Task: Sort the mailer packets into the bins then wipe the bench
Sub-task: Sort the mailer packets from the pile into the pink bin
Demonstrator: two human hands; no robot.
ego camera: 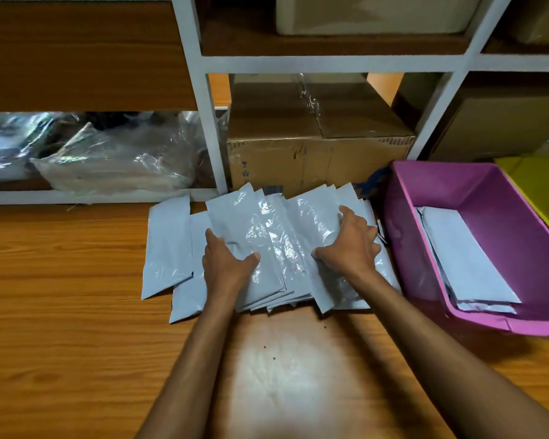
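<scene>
You are gripping the glossy grey plastic mailer packets (276, 236) with left hand (225, 264) and right hand (351, 245), probably squaring them for lifting. The pink plastic bin (406, 217) is sitting at three o'clock.

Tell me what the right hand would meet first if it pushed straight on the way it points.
The right hand grips the mailer packets; pushed on past their far edges, it would likely meet the cardboard box behind them, though depth is unclear.

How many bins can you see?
2. The pink bin sits right of the packet pile; a yellow bin peeks out behind it at the right edge. Others may be hidden.
</scene>
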